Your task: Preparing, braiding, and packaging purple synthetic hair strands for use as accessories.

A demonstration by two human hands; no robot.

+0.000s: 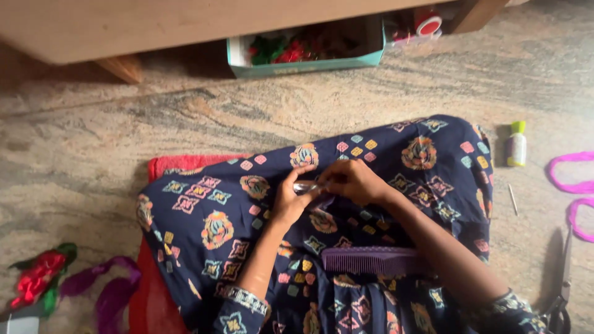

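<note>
Sitting on a mottled grey-and-tan stone floor (247, 117), a person worked over a lap covered in dark blue patterned cloth (210, 210). Both hands met at the middle of the lap. The left hand (289, 199) and right hand (352, 180) each pinched one small pale, shiny piece (307, 187) between the fingertips; what it was could not be made out. A bangle (247, 300) circled the left wrist. A purple comb (370, 260) lay across the lap, just below the right forearm.

A red mat (162, 166) showed under the cloth at the left. Farther left on the floor lay a red-and-green ribbon flower (37, 278) and a purple ribbon (108, 291). To the right stood a small bottle (516, 145) with a green cap, a thin needle-like stick (513, 199) near it, pink loops (572, 185) at the edge, and scissors (563, 291) by the right elbow.

Along the top ran a wooden bench (154, 25), and under it sat a teal box (309, 62) of red and green scraps.
</note>
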